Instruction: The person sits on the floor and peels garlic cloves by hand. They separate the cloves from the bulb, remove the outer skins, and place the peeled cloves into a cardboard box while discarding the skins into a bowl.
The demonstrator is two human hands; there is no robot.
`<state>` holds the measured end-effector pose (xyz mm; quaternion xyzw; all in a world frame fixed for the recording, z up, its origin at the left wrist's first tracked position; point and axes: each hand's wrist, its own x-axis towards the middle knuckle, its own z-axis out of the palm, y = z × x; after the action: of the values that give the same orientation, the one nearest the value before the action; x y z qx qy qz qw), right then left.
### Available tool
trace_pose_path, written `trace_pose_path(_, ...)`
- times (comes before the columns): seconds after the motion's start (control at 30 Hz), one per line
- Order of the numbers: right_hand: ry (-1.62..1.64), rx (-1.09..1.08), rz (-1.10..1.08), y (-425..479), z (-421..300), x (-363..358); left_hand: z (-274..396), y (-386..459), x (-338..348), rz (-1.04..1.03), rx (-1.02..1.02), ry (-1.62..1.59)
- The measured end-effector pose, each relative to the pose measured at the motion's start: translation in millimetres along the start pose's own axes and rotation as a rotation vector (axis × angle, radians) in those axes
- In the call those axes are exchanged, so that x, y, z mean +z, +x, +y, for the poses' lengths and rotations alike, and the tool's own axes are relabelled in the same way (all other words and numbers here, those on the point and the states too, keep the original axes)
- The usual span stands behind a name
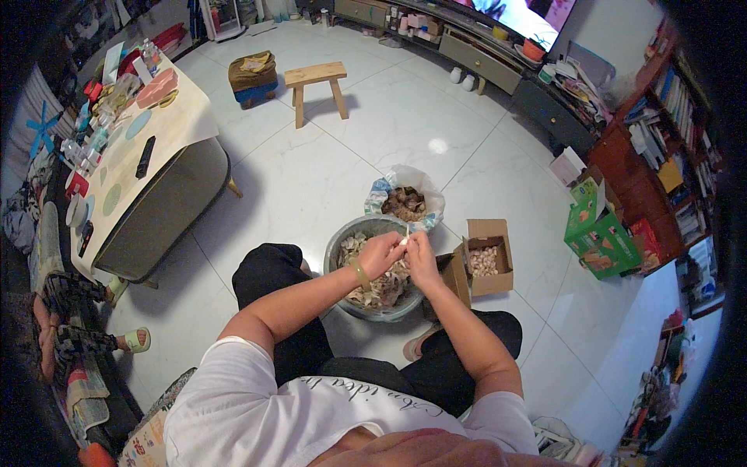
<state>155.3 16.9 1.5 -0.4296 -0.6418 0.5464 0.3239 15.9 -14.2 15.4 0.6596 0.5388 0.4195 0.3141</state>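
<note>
My left hand (378, 255), with a pale green bangle on its wrist, and my right hand (422, 262) meet fingertip to fingertip. Between them they pinch a small white garlic piece (404, 240) with a thin stalk pointing up; the fingers partly cover it. Below lies a round grey basin (328, 265) heaped with papery garlic skins and bulbs (379, 295). To its right stands an open cardboard box (489, 228) holding many garlic cloves (483, 261). Just beyond the basin, a plastic bag (433, 201) spreads around a container of brown scraps.
A wooden stool (315, 72) and a brown padded footstool (253, 76) stand on the tiled floor ahead. On the left is a cluttered table (131, 169). A seated person's slippered foot (138, 340) shows at far left. A green carton (598, 233) sits near the bookcase (630, 192).
</note>
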Motion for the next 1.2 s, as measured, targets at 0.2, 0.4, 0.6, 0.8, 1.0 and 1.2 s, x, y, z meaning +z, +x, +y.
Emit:
trace_pose_path(0.2,-0.202,-0.22,0.071,3,-3,-2,0,4,-1,0.022,0.066,0.138)
trace_pose_path(0.4,0.203,0.123,-0.119,10,-15,-12,-7,5,-4,-0.024,-0.136,-0.097)
trace_pose_path(0.6,0.615,0.227,-0.198,9,-39,-22,6,13,-13,-0.098,-0.262,-0.501)
trace_pose_path(0.8,0.597,0.232,-0.174,7,-40,-23,10,15,-15,-0.117,-0.24,-0.418)
trace_pose_path(1.0,0.658,0.298,-0.18,10,-35,-30,-1,17,-13,-0.109,-0.173,-0.352)
trace_pose_path(1.2,0.411,0.271,-0.077,9,-34,-23,-3,14,-13,-0.133,-0.144,-0.26)
